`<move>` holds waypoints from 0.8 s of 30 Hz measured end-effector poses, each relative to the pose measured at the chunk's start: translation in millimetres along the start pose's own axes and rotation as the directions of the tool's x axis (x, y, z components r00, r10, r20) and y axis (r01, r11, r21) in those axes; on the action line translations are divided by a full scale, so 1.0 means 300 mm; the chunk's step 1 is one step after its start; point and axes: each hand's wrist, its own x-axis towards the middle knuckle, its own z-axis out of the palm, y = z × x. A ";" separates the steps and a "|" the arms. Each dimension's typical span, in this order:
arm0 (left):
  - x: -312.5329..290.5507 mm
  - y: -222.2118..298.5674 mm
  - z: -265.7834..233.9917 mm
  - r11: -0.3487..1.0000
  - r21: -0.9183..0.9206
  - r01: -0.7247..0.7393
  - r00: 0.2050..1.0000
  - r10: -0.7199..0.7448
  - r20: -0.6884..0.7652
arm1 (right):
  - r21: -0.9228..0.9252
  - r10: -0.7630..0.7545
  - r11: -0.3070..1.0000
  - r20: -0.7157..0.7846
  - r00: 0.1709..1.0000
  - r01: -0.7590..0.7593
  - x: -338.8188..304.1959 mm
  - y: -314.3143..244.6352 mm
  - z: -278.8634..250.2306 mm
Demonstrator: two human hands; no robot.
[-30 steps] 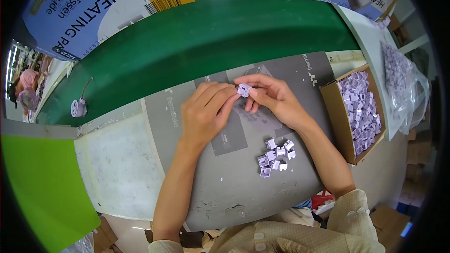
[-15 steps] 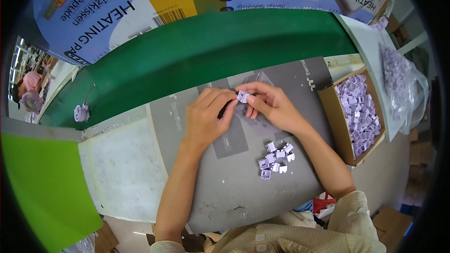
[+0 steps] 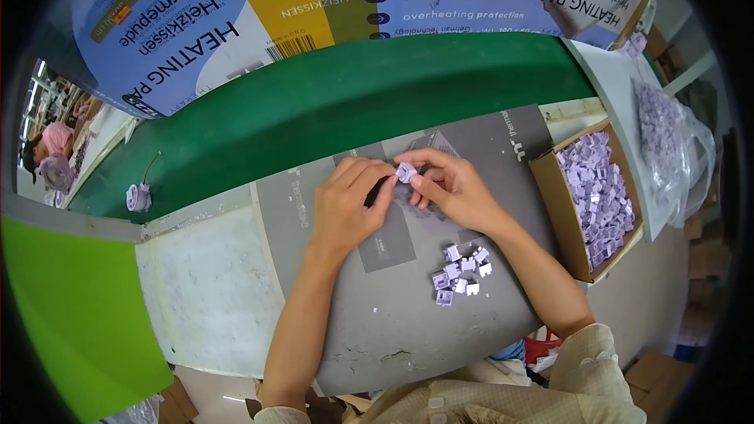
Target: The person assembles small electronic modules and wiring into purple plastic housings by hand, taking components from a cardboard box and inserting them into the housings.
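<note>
A small lilac plastic part [image 3: 405,172], block-shaped with an opening in it, is held up between my two hands over the grey mat. My left hand [image 3: 345,206] pinches its left side with thumb and fingertips. On the other side, the thumb and index finger of my right hand [image 3: 459,192] grip it, the remaining fingers curled below. Something dark, perhaps only shadow, shows under the left fingers. Nearer to me, below my right hand, several similar lilac parts [image 3: 460,268] lie in a loose pile.
On the right, a cardboard box [image 3: 582,263] is filled with lilac parts, with a clear plastic bag [image 3: 667,149] of more beyond it. A round lilac piece with a wire [image 3: 139,197] sits on the green surface [image 3: 353,78] at left. Printed cartons [image 3: 463,0] line the back.
The whole view has shifted slightly downward. Both hands keep their grip on the lilac part, which appears slightly turned.
</note>
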 end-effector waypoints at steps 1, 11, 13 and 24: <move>0.001 0.002 -0.002 1.000 0.000 -0.001 1.000 0.001 0.000 | 0.000 -0.001 1.000 0.000 1.000 0.001 -0.001 -0.005 0.001; -0.002 0.000 0.003 0.998 0.006 0.055 0.998 -0.055 -0.007 | -0.053 -0.030 0.998 -0.044 0.999 0.028 -0.005 -0.006 0.010; -0.002 -0.003 0.002 0.999 0.002 0.053 0.999 -0.053 -0.005 | -0.067 -0.026 0.997 -0.048 0.999 0.023 -0.006 -0.006 0.012; 0.011 0.015 -0.005 0.992 -0.124 0.016 0.999 -0.011 0.044 | -0.105 -0.037 0.994 -0.039 0.999 0.033 -0.011 -0.014 0.008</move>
